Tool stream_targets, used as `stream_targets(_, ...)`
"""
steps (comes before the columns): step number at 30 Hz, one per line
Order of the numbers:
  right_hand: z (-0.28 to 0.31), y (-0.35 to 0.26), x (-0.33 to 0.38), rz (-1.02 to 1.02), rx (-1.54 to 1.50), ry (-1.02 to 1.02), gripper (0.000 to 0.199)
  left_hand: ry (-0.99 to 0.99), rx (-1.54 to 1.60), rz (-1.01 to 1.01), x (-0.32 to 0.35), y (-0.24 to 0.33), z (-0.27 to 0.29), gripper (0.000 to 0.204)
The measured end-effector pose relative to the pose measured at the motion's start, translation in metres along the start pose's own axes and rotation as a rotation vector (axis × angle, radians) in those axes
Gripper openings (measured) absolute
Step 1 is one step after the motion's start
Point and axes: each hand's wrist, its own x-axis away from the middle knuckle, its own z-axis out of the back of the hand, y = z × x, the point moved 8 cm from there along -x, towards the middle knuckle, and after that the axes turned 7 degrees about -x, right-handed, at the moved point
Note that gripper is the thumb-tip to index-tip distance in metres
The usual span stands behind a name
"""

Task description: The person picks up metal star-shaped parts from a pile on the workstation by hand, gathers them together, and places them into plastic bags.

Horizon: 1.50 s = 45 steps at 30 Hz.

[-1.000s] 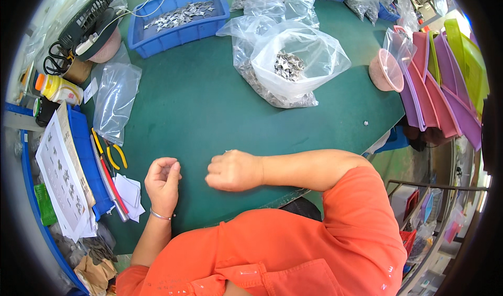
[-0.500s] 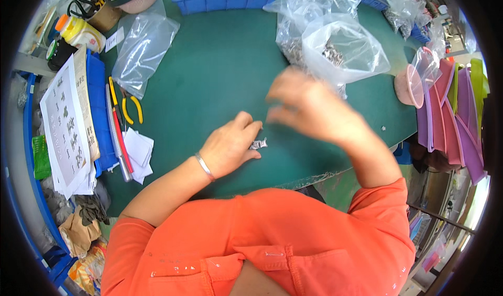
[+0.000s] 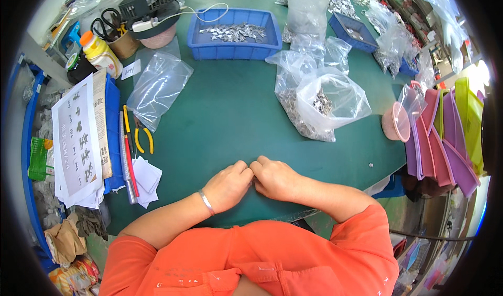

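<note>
Along the tabletop's (image 3: 220, 117) left edge, a printed sheet (image 3: 78, 144) overlaps a blue bin (image 3: 114, 138), with a red stick (image 3: 129, 167), white paper slips (image 3: 146, 179) and yellow-handled pliers (image 3: 144, 140) just beside it. Rightward and farther back lie a flat clear bag (image 3: 160, 89) and a blue tray (image 3: 236, 52) holding thin silvery pieces (image 3: 236, 32).

Near the middle of the near edge, the left hand (image 3: 228, 186) has its fingers curled inward, their tips meeting those of the right hand (image 3: 275, 179), whose fingers are bent the same way. Both seem pinched around something small, but the knuckles cover it, so I cannot tell what either grasps, or whether they grasp anything. If there is a piece, it sits where the fingertips meet.

The step in hand looks like fine two-handed fingertip work. The next move probably calls for one hand to brace while the other adjusts by touch, with little force and the wrists level.

Beyond the right hand, toward the far right corner, a plastic bag (image 3: 338, 115) with its mouth spread contains small metal pieces (image 3: 322, 103). One loose piece (image 3: 371, 165) lies near the right edge, below a pink basket (image 3: 396, 124).
</note>
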Motion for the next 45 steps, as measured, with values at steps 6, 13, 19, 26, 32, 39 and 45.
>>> stream_targets(6, 0.009, -0.006, 0.003, 0.018, 0.074, 0.081, 0.013, 0.075, -0.056, -0.006, 0.001, 0.002, 0.000, 0.016)
stream_targets(13, 0.089, -0.006, 0.017, 0.110, 0.045, 0.417, 0.013, 0.014, -0.065, -0.011, -0.002, 0.006, -0.005, 0.010)
stream_targets(19, 0.204, -0.002, 0.029, -0.037, 0.496, 0.799, 0.020, 0.000, -0.062, -0.031, 0.002, 0.002, -0.003, 0.013)
stream_targets(26, 0.175, 0.016, 0.016, 0.016, 0.348, 0.765, 0.023, -0.053, -0.024, 0.004, 0.001, -0.005, -0.008, 0.014)
stream_targets(32, 0.193, 0.009, 0.022, 0.047, 0.618, 0.806, 0.021, -0.024, 0.129, -0.003, 0.004, -0.011, -0.001, 0.011)
stream_targets(39, 0.025, 0.001, -0.005, -0.224, -1.175, 0.021, 0.047, 0.365, 0.347, 0.001, -0.021, 0.005, 0.054, 0.018)
stream_targets(45, 0.075, 0.013, -0.002, -0.211, -1.145, 0.400, 0.019, 0.602, 0.230, 0.034, -0.002, -0.001, 0.088, 0.028)
